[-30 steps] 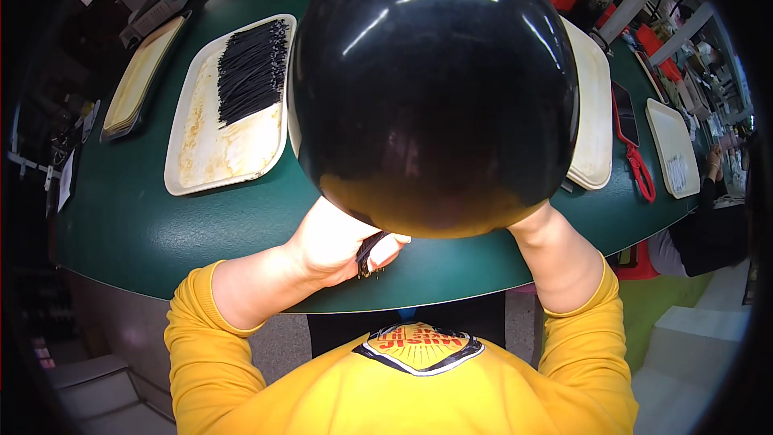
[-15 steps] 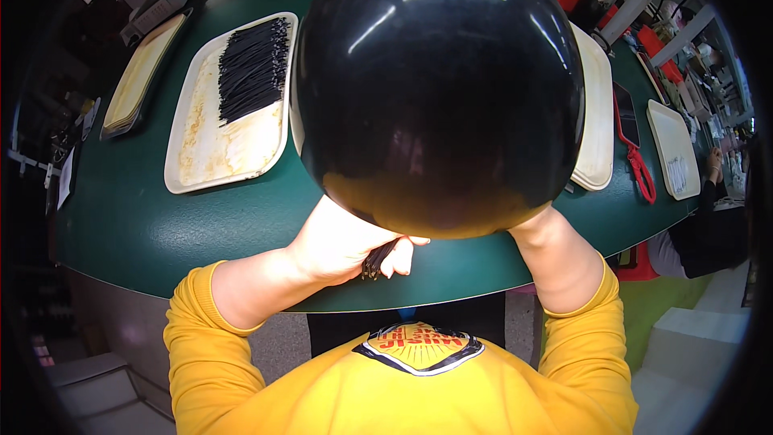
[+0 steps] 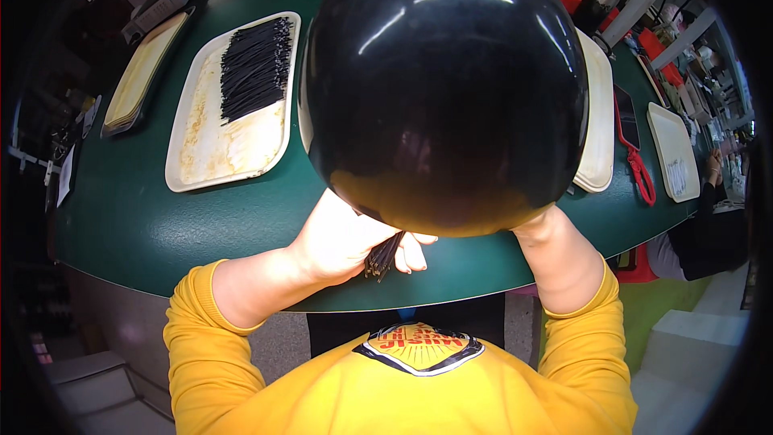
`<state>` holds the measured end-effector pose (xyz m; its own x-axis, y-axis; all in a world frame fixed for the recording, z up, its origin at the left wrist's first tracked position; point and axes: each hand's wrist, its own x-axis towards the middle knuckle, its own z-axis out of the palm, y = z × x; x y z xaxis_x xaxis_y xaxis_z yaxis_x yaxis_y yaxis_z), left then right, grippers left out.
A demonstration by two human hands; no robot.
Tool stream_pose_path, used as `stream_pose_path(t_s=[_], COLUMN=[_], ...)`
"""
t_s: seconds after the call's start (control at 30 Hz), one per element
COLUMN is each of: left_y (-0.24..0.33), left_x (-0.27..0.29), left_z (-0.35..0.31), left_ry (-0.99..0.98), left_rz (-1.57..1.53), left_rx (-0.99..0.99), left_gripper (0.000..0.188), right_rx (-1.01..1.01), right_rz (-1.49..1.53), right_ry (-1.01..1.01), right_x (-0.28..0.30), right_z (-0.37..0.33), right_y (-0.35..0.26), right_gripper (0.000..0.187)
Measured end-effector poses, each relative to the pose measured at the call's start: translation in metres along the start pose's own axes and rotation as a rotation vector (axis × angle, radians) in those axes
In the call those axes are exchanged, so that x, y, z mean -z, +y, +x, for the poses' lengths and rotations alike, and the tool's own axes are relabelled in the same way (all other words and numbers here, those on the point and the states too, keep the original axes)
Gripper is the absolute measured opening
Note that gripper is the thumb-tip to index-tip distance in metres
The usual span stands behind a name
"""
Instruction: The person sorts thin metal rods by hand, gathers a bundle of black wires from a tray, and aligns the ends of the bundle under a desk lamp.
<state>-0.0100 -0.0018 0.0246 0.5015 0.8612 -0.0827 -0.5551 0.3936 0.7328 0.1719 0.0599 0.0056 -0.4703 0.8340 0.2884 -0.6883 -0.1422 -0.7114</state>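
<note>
My left hand point(image 3: 346, 238) is closed around a bundle of thin black wires point(image 3: 382, 258), whose cut ends poke out toward me near the table's front edge. Part of that hand lies beneath a large glossy black lamp shade point(image 3: 443, 97), which fills the middle of the view. Of my right hand point(image 3: 538, 224) only the wrist and heel show; the shade covers its fingers. To the left, a cream tray point(image 3: 229, 165) holds a neat row of many similar black wires point(image 3: 256, 68).
Stacked trays point(image 3: 596, 113) stand right of the shade. Beyond them lie a phone-like dark device point(image 3: 625, 117) with a red strap point(image 3: 641, 177) and a small tray point(image 3: 672, 145) with white pieces. More trays point(image 3: 141, 80) are stacked far left. Another person's hand point(image 3: 713, 165) shows at the right edge.
My left hand has shifted slightly right and away from me with the wire bundle, and more of the bundle shows. The right wrist has barely moved.
</note>
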Motion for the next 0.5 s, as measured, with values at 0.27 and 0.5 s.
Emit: stream_pose_path(t_s=[0.27,0.5], left_y=[-0.005,0.005], left_x=[-0.007,-0.009], left_z=[0.004,0.000], left_ry=[0.021,-0.040], left_rz=[0.075,0.075], left_rx=[-0.031,0.061], left_gripper=[0.028,0.021], right_rx=[-0.232,-0.013], right_rz=[0.107,0.171], right_ry=[-0.406,-0.139], right_x=[0.018,-0.006], right_z=[0.009,0.003], right_y=[0.003,-0.005], right_gripper=[0.023,0.026])
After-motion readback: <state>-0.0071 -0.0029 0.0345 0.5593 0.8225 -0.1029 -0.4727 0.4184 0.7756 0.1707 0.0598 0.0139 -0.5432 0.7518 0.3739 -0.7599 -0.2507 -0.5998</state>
